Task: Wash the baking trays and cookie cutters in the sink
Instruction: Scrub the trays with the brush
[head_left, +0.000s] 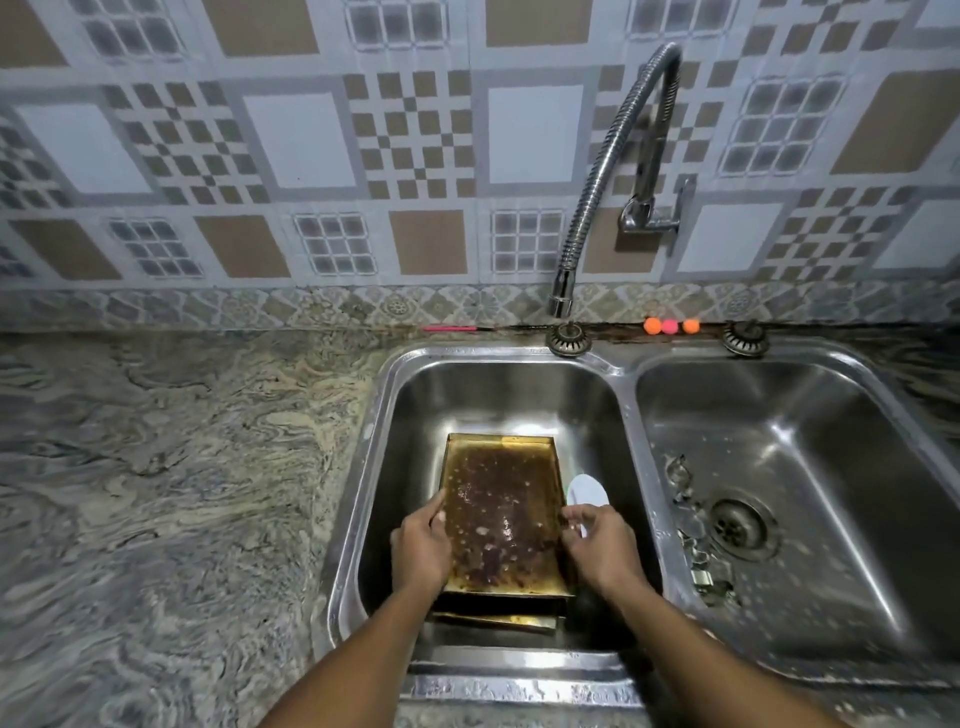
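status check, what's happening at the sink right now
Grip: left hand and right hand hold stained golden rectangular baking tray, in left basin. Loose metal cookie cutters lie in right basin. In the way: second tray underneath, white oval object beside.

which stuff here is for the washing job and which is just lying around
Job: top tray, tray beneath it, cutters in the right basin, tap.
Lying about: three balls, pink stick, behind the sink.

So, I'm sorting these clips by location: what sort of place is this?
Most likely a home kitchen. There is a double-bowl steel sink set in a stone-patterned counter, a flexible tap mounted on a tiled wall, and a stained baking tray held in one bowl.
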